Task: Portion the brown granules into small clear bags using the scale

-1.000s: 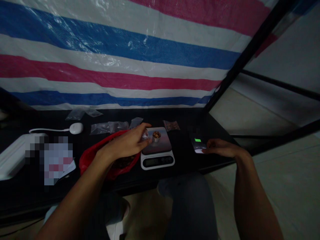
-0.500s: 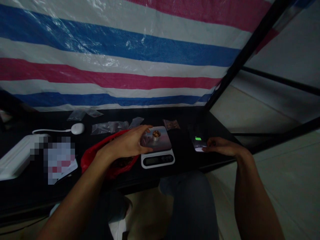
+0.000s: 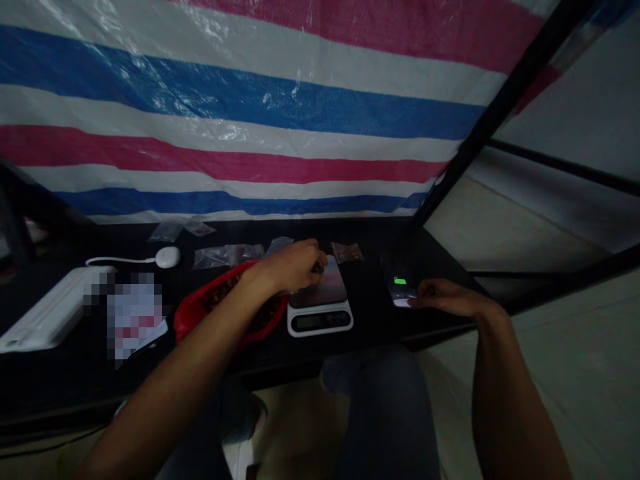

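Note:
My left hand (image 3: 300, 263) reaches over the kitchen scale (image 3: 323, 317), its fingers closed round a small metal cup mostly hidden by the hand. The scale has a white body, a shiny plate and a dark display. Under my left forearm lies a red bag (image 3: 193, 313), open at the top, with small brown pieces inside. Off to the right, my right hand (image 3: 445, 295) pinches the near right edge of what looks like a phone (image 3: 400, 293), with a green patch and a bright strip lit on its dark screen.
Behind the scale lies a small clear bag of brown pieces (image 3: 347, 252). Several clear plastic bags (image 3: 227, 255) are along the back of the black table (image 3: 370, 327). At left are a white box (image 3: 55, 310), a blurred packet (image 3: 135, 313) and a white corded puck (image 3: 167, 257). A striped sheet (image 3: 250, 120) hangs behind.
My left hand has moved from the scale plate's left side onto the small cup and closed round it. My right hand stays at the phone. The view has shifted slightly.

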`<move>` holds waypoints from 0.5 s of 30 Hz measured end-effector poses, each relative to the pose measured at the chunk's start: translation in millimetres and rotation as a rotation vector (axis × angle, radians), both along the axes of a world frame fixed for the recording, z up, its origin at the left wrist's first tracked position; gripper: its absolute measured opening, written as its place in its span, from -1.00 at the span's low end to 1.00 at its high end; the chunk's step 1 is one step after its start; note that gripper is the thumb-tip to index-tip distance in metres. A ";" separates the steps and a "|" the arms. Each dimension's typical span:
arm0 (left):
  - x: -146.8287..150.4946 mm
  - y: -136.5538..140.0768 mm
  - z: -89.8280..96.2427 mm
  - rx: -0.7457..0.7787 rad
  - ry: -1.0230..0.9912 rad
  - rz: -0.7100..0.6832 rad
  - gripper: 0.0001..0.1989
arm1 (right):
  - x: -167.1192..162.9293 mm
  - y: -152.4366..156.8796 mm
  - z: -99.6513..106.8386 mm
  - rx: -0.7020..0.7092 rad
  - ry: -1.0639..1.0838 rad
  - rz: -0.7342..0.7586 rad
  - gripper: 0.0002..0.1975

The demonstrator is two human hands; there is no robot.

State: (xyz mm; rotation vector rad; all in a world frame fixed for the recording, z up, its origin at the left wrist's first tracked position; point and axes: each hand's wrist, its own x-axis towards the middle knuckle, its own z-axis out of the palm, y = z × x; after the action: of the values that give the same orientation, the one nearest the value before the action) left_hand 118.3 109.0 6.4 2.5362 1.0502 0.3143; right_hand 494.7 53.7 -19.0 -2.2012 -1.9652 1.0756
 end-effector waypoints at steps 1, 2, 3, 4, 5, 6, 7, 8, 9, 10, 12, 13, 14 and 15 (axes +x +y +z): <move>-0.6 1.2 -0.9 -0.004 -0.008 0.003 -0.83 | -0.6 -0.3 0.4 0.000 -0.002 -0.001 -0.47; -1.6 2.0 -2.0 -0.008 -0.020 0.005 -0.86 | -1.0 -0.6 0.7 0.001 -0.004 0.000 -0.47; -2.8 2.4 -3.1 -0.011 -0.033 0.003 -0.87 | -1.3 -0.9 1.0 0.006 -0.005 0.002 -0.47; -4.0 2.5 -3.9 -0.014 -0.042 -0.005 -0.87 | -1.4 -1.1 1.1 0.009 -0.006 0.006 -0.47; -5.0 2.3 -4.2 -0.016 -0.043 -0.018 -0.87 | -1.3 -1.3 1.1 0.011 -0.007 0.011 -0.47; -5.9 1.7 -3.8 -0.015 -0.038 -0.034 -0.87 | -1.0 -1.3 0.9 0.011 -0.010 0.013 -0.47; -6.7 0.7 -2.6 -0.014 -0.033 -0.042 -0.87 | -0.6 -1.2 0.6 0.012 -0.011 0.014 -0.46; -7.4 -0.8 -0.8 -0.014 -0.030 -0.044 -0.87 | -0.2 -1.0 0.1 0.012 -0.014 0.012 -0.46; -8.1 -2.8 1.6 -0.013 -0.031 -0.042 -0.87 | 0.1 -0.7 -0.3 0.012 -0.017 0.009 -0.46; -9.0 -5.2 4.1 -0.009 -0.038 -0.036 -0.86 | 0.4 -0.5 -0.7 0.014 -0.021 0.007 -0.46; -11.7 -10.8 8.7 0.007 -0.069 -0.024 -0.82 | 0.4 -0.3 -1.3 0.018 -0.026 0.012 -0.47; -13.6 -13.7 10.1 0.017 -0.092 -0.023 -0.81 | 0.1 -0.5 -1.3 0.018 -0.025 0.015 -0.47; -15.7 -16.3 10.7 0.031 -0.114 -0.023 -0.79 | -0.3 -0.8 -1.0 0.020 -0.023 0.016 -0.47; -18.1 -18.7 10.4 0.049 -0.132 -0.020 -0.79 | -0.8 -1.3 -0.6 0.021 -0.020 0.016 -0.47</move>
State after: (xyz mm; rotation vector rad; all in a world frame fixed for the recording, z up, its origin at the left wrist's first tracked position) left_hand 100.2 90.3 16.8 2.5281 0.9782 0.4996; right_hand 493.8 52.4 -19.6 -2.1976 -1.9961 1.0336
